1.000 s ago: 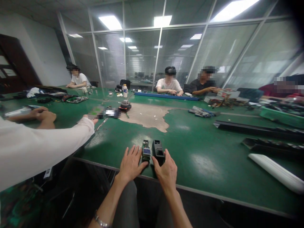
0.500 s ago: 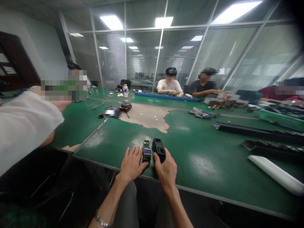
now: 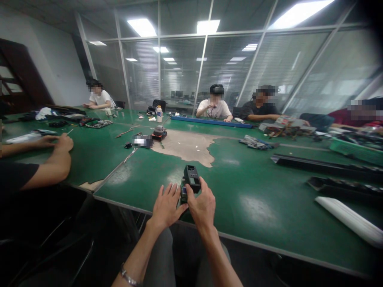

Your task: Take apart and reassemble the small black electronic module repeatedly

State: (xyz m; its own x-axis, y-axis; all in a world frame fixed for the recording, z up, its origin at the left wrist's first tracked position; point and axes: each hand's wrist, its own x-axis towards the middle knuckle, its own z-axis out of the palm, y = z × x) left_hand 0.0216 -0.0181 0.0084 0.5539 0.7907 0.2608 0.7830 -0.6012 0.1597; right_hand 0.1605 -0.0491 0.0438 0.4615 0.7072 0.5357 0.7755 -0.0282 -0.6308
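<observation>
My right hand point(image 3: 204, 201) grips a black plastic housing point(image 3: 192, 178) with cut-out openings, thumb on its left side and fingers on its right. The housing is held tilted, partly covering a circuit board module point(image 3: 183, 193) with a small screen at the table's near edge. To the left of that module lies my left hand point(image 3: 168, 203), fingers stretched out and spread, its thumb at the module's lower end. Whether housing and module touch cannot be made out.
A dark device point(image 3: 142, 140) and a round-topped orange-black part point(image 3: 159, 132) lie beyond my hands. At right are gloves point(image 3: 254, 142), black metal channels point(image 3: 311, 165) and a white bar point(image 3: 347, 219). A co-worker's forearms point(image 3: 60, 155) rest at left; others sit across the table point(image 3: 233, 187).
My right hand has moved left with the black housing, bringing it over the circuit board module. My left hand has stayed in place. The white-sleeved person at left has gone from view.
</observation>
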